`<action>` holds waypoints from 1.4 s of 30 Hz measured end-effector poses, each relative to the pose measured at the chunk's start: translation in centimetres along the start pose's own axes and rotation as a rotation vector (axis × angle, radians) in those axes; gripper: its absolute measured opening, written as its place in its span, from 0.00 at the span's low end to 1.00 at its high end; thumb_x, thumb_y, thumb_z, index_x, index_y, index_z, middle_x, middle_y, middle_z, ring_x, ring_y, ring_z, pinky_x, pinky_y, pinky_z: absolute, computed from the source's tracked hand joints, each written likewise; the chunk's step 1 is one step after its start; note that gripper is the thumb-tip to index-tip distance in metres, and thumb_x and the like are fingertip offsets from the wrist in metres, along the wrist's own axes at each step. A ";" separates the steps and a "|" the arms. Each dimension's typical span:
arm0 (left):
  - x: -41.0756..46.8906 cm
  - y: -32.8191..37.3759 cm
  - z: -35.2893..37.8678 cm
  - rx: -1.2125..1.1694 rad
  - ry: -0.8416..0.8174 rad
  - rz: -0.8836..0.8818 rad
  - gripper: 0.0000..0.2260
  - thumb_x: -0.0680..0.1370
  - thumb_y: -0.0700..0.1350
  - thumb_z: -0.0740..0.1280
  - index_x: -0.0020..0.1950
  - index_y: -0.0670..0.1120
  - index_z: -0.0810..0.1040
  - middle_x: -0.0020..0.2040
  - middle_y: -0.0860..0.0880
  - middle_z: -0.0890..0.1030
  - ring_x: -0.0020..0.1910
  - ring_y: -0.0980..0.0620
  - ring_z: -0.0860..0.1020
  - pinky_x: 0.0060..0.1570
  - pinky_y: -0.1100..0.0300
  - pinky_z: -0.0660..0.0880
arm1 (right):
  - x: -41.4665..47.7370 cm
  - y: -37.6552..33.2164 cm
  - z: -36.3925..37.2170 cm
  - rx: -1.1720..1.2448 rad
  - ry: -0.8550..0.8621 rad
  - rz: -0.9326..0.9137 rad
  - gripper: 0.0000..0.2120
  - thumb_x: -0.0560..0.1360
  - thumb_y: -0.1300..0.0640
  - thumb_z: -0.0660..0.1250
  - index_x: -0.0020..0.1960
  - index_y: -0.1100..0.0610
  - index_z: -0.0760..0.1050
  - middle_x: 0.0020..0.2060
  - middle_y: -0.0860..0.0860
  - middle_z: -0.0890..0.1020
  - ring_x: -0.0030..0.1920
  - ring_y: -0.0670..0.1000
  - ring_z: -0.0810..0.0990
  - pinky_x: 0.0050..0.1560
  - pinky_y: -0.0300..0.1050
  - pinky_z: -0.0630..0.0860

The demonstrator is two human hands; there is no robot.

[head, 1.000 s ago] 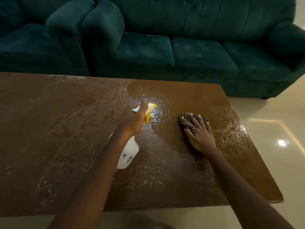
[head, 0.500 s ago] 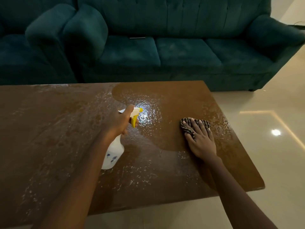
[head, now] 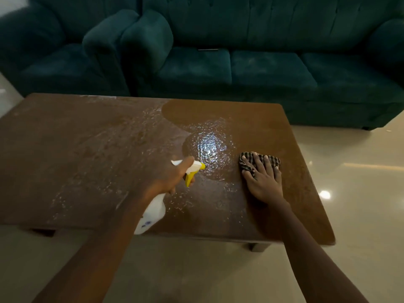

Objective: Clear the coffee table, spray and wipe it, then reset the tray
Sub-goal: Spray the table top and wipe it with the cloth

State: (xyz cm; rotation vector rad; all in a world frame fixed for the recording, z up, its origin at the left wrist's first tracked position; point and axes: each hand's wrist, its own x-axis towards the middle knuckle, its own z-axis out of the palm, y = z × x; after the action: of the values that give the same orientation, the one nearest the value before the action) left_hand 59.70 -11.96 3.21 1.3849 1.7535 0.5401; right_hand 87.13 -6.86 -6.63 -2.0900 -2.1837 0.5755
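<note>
The brown coffee table fills the middle of the view, its top speckled with spray droplets and a shiny wet patch near the centre. My left hand grips a white spray bottle with a yellow trigger and nozzle, held above the table and pointing toward the wet patch. My right hand lies flat, fingers spread, pressing a dark checked cloth onto the table's right part. No tray is in view.
A dark teal sofa stands just behind the table, with a second teal seat at the left. Glossy pale floor tiles lie to the right and in front of the table.
The view has pulled back and tilted down, showing the table's near edge and legs. My left hand with the bottle sits lower and nearer. The right hand stays on the cloth.
</note>
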 end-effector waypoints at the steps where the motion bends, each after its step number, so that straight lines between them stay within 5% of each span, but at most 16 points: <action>1: -0.7 0.0 0.6 -0.010 0.007 -0.013 0.28 0.80 0.63 0.56 0.40 0.43 0.85 0.36 0.45 0.84 0.19 0.53 0.72 0.27 0.60 0.72 | 0.0 -0.1 -0.1 0.002 -0.004 -0.001 0.26 0.83 0.40 0.45 0.79 0.36 0.43 0.80 0.42 0.41 0.78 0.47 0.35 0.76 0.55 0.35; 5: -3.0 0.1 2.2 -0.032 0.037 -0.045 0.22 0.81 0.57 0.59 0.37 0.46 0.81 0.35 0.49 0.84 0.15 0.58 0.68 0.28 0.61 0.71 | -0.2 -0.3 -0.2 0.013 0.001 0.008 0.26 0.83 0.40 0.45 0.79 0.38 0.45 0.80 0.43 0.42 0.78 0.47 0.35 0.75 0.55 0.35; 11: -4.5 -1.8 2.1 -0.072 0.075 -0.064 0.20 0.80 0.58 0.60 0.48 0.41 0.76 0.30 0.49 0.78 0.15 0.60 0.68 0.18 0.69 0.62 | -1.0 -1.1 0.0 0.016 -0.005 0.033 0.26 0.83 0.40 0.44 0.80 0.41 0.46 0.80 0.43 0.42 0.78 0.47 0.35 0.76 0.56 0.35; 17: -6.6 -3.5 1.0 -0.155 0.081 -0.042 0.15 0.81 0.56 0.60 0.36 0.51 0.71 0.25 0.52 0.74 0.18 0.60 0.69 0.22 0.66 0.66 | -3.0 -2.5 0.3 0.055 -0.026 0.101 0.27 0.83 0.40 0.44 0.80 0.44 0.45 0.80 0.42 0.42 0.78 0.46 0.35 0.76 0.55 0.34; 23: -7.5 -4.3 0.7 -0.252 0.077 -0.050 0.14 0.80 0.57 0.60 0.37 0.52 0.69 0.35 0.46 0.80 0.30 0.52 0.76 0.32 0.61 0.71 | -4.1 -4.0 0.3 0.079 -0.023 0.148 0.27 0.83 0.41 0.44 0.80 0.46 0.44 0.80 0.44 0.42 0.78 0.46 0.35 0.75 0.55 0.35; 27: -8.4 -4.5 0.3 -0.348 0.096 -0.055 0.16 0.81 0.54 0.61 0.34 0.52 0.69 0.24 0.53 0.73 0.22 0.56 0.70 0.24 0.65 0.68 | -4.0 -4.4 0.6 0.081 -0.019 0.179 0.27 0.83 0.40 0.44 0.80 0.45 0.47 0.80 0.44 0.42 0.78 0.47 0.35 0.76 0.55 0.34; 29: -8.7 -5.0 -0.1 -0.376 0.123 -0.050 0.15 0.80 0.57 0.62 0.34 0.54 0.71 0.20 0.56 0.70 0.24 0.55 0.70 0.28 0.62 0.68 | -3.7 -5.2 1.1 0.059 -0.013 0.188 0.27 0.83 0.40 0.44 0.80 0.42 0.47 0.80 0.46 0.41 0.78 0.49 0.34 0.76 0.57 0.33; 36: -8.9 -6.6 -0.5 -0.387 0.202 -0.054 0.17 0.83 0.54 0.57 0.34 0.52 0.69 0.26 0.51 0.73 0.28 0.51 0.70 0.31 0.59 0.67 | -7.9 -12.8 5.9 -0.100 0.050 -0.178 0.29 0.77 0.36 0.37 0.78 0.34 0.46 0.80 0.43 0.43 0.79 0.49 0.38 0.77 0.57 0.38; 42: -8.9 -6.9 0.1 -0.394 0.193 -0.036 0.18 0.84 0.52 0.56 0.37 0.48 0.74 0.29 0.49 0.73 0.26 0.53 0.68 0.21 0.66 0.65 | -14.0 -7.0 6.7 -0.134 0.146 -0.260 0.26 0.78 0.39 0.43 0.76 0.30 0.49 0.78 0.38 0.48 0.79 0.44 0.42 0.77 0.49 0.42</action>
State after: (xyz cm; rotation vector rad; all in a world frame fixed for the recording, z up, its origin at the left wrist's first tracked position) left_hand 56.27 -22.44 0.92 1.0503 1.7017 0.9679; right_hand 79.50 -22.04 -7.80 -1.7950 -2.4117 0.2530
